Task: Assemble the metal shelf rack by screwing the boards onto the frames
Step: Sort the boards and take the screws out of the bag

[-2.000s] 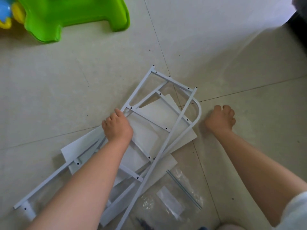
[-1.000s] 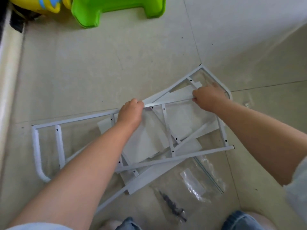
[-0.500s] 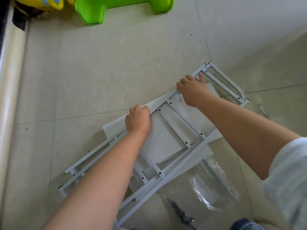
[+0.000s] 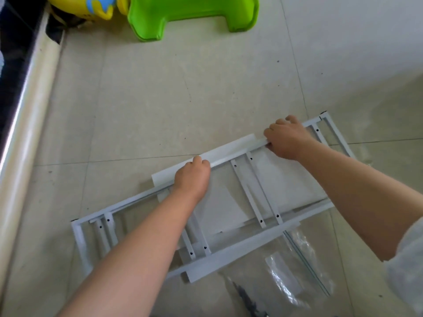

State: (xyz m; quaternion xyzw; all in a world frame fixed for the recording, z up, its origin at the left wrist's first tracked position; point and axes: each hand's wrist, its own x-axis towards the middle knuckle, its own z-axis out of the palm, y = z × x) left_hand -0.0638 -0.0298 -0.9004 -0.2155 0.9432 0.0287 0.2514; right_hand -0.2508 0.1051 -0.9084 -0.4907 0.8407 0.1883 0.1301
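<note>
Since half a second ago my right hand (image 4: 287, 139) has slid along the far rail of the frames (image 4: 254, 202), which now lie flatter on the floor (image 4: 160, 99). I see the white frames stacked over the white boards (image 4: 229, 148), one board edge poking out beyond the far rail. Nearer me than the frames lies a clear plastic bag (image 4: 297, 277) with dark screws (image 4: 249, 303) inside. My left hand (image 4: 192, 177) has its grip curled around the far rail; my right grips the same rail further along.
</note>
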